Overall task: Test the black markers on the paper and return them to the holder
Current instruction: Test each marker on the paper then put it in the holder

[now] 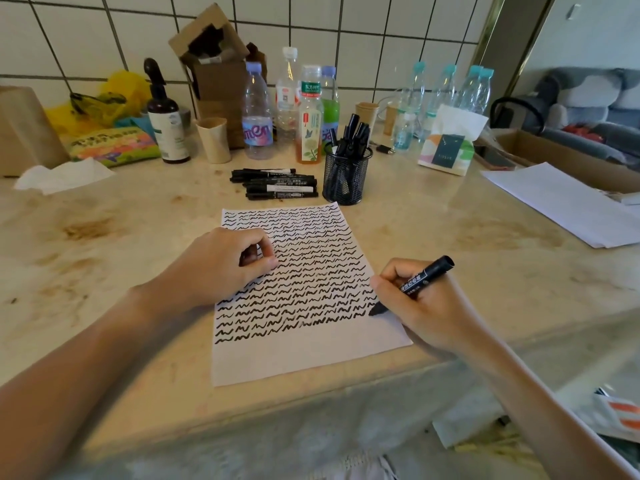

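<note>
Right hand (420, 308) grips light, rigid black marker (420, 279) mid-barrel, tip at paper (304, 355) edge; left hand (221, 268) curled, likely hiding cap.

Domestic interior, likely a home kitchen or dining corner. White tiled wall (363, 36) behind a stained marble-look bench (485, 237); drink bottles (257, 112), paper cups (213, 140), tissue pack (450, 147). Grey sofa (588, 102) visible at right.
</note>
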